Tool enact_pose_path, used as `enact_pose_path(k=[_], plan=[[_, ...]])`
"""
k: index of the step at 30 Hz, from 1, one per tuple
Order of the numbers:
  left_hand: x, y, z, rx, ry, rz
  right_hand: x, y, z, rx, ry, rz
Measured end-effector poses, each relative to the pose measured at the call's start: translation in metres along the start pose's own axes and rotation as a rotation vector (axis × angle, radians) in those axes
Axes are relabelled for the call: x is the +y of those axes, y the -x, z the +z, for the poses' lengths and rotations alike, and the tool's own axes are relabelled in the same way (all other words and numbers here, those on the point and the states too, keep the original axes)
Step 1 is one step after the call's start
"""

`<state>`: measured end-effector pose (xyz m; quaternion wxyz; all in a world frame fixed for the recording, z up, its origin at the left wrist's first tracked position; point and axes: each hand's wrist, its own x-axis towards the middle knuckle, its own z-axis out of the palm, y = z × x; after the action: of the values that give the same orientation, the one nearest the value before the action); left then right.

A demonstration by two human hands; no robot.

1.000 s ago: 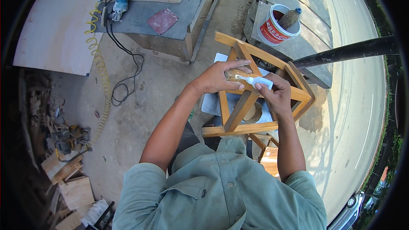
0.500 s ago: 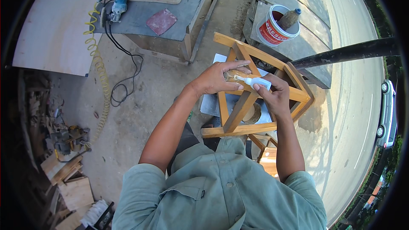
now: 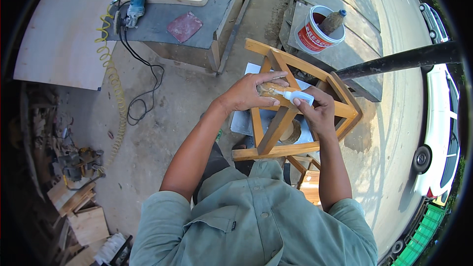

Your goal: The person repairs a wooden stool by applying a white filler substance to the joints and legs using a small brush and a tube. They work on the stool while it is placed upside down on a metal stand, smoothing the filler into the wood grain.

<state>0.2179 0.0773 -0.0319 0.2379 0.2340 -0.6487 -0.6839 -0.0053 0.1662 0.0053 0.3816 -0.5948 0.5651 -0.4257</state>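
Note:
My left hand (image 3: 246, 91) spans the rounded end of a bar on a wooden frame (image 3: 278, 125), thumb on one side and fingers on the other. A whitish patch marks the wood between them. My right hand (image 3: 320, 111) pinches a small white squeeze bottle (image 3: 303, 98), apparently of glue. Its narrow nozzle points left, at or just over the patch; whether it touches cannot be told. The frame has crossed light-brown bars and lies tilted in front of me. Through its bars shows a round brown thing (image 3: 291, 132) on a pale sheet (image 3: 241, 122).
A grey-topped bench (image 3: 207, 24) at the far left holds an angle grinder (image 3: 137, 0) and a reddish sanding sheet (image 3: 185, 26). A white bucket (image 3: 311, 39) with a bottle stands beyond the frame, near a black pole (image 3: 399, 61). Wood scraps (image 3: 88, 224) lie at left.
Both hands and the bottle stay almost in place over the frame. On the road, a white car and a green truck bed have come into view; the grey car is farther up.

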Motion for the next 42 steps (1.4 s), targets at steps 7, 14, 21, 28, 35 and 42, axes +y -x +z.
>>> enact_pose_path(k=[7,14,21,28,35,42], plan=[[-0.0016,0.0006,0.0004,0.000,0.001,-0.006,-0.0027,0.0021,0.0002,0.008,-0.021,0.013],[-0.0015,0.0007,0.0000,0.003,-0.016,-0.013,-0.0009,0.0044,-0.0007,0.026,-0.023,0.020],[-0.0008,0.0006,0.0006,0.002,0.001,-0.005,0.0003,0.0057,-0.0009,0.042,-0.013,0.018],[-0.0030,0.0005,0.0005,0.005,0.021,-0.013,0.0017,0.0050,-0.0005,0.047,-0.037,0.019],[-0.0026,0.0006,0.0005,0.006,0.022,-0.007,-0.0005,0.0053,-0.0018,0.049,-0.009,0.011],[-0.0017,0.0005,0.0004,0.008,0.029,-0.030,0.0023,0.0077,-0.0037,0.066,-0.015,0.041]])
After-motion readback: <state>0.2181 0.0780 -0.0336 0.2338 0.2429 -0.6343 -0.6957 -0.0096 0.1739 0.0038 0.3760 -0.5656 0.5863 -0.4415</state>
